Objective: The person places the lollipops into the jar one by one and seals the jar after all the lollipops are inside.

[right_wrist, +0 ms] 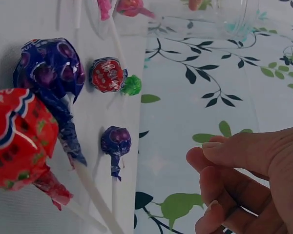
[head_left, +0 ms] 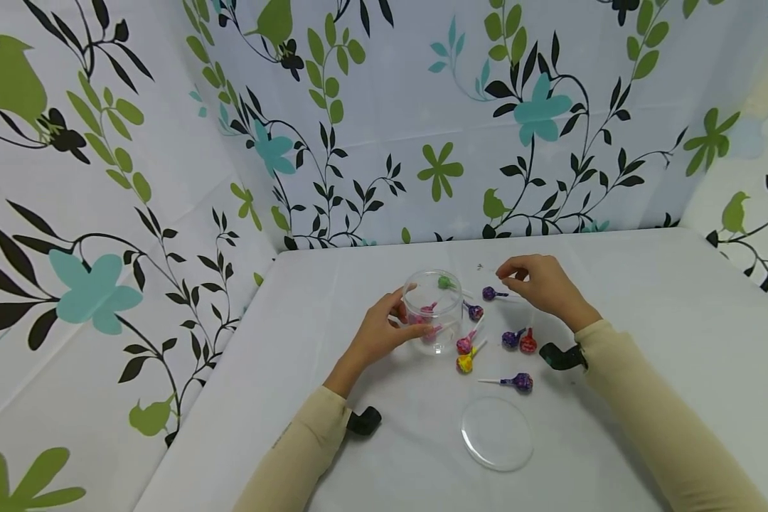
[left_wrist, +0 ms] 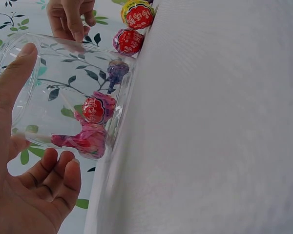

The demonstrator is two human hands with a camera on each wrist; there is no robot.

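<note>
My left hand (head_left: 384, 327) grips a clear jar (head_left: 448, 323), thumb at the near side and fingers round the left. Pink-wrapped lollipops (left_wrist: 90, 139) lie inside the jar, seen through its wall in the left wrist view. Over the table to the right, my right hand (head_left: 540, 284) has its thumb and index finger close together. In the right wrist view nothing shows between those fingertips (right_wrist: 212, 146). A purple lollipop (head_left: 489, 293) lies just left of this hand. Through the jar's far side appears a green lollipop (head_left: 446, 282).
Right of the jar lie a purple-and-red lollipop (head_left: 475, 311), a pink one (head_left: 464, 345) and a yellow one (head_left: 464, 363). Further right a blue-purple lollipop (head_left: 510, 340) touches a red one (head_left: 528, 343). Another purple lollipop (head_left: 522, 383) is nearer, above a clear round lid (head_left: 466, 435).
</note>
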